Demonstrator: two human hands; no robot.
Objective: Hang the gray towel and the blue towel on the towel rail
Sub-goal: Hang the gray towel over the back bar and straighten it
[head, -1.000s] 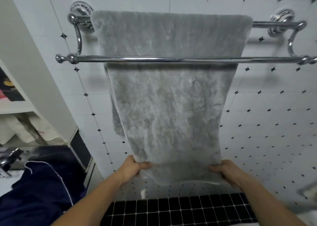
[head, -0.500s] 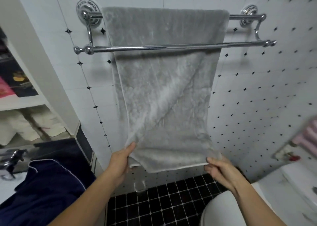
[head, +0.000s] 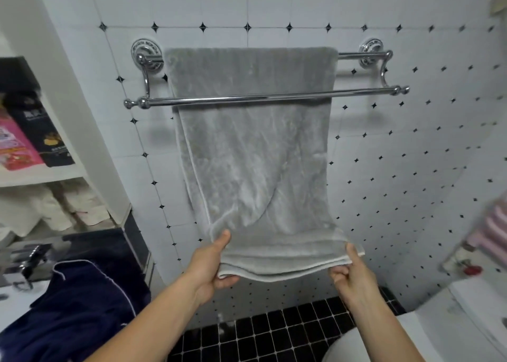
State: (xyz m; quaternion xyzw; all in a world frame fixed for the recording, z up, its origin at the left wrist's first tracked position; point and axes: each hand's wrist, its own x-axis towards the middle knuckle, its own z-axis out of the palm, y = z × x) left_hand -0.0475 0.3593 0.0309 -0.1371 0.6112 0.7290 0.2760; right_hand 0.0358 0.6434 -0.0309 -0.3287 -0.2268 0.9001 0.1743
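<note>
We pinch gray towel (head: 252, 155) hem, left hand (head: 211, 265) and right hand (head: 351, 276); it drapes towel rail (head: 356, 94). Blue towel (head: 82, 306) unhung.

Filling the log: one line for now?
gray towel on rear bar | left hand, right hand grip hem | blue towel unhung

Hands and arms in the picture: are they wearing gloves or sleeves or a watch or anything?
No. The left hand and the right hand are bare, with no gloves and no rings that show. There is no watch or bracelet at either wrist. The left forearm and the right forearm are bare too, and no sleeve shows before the picture's bottom edge.
</note>
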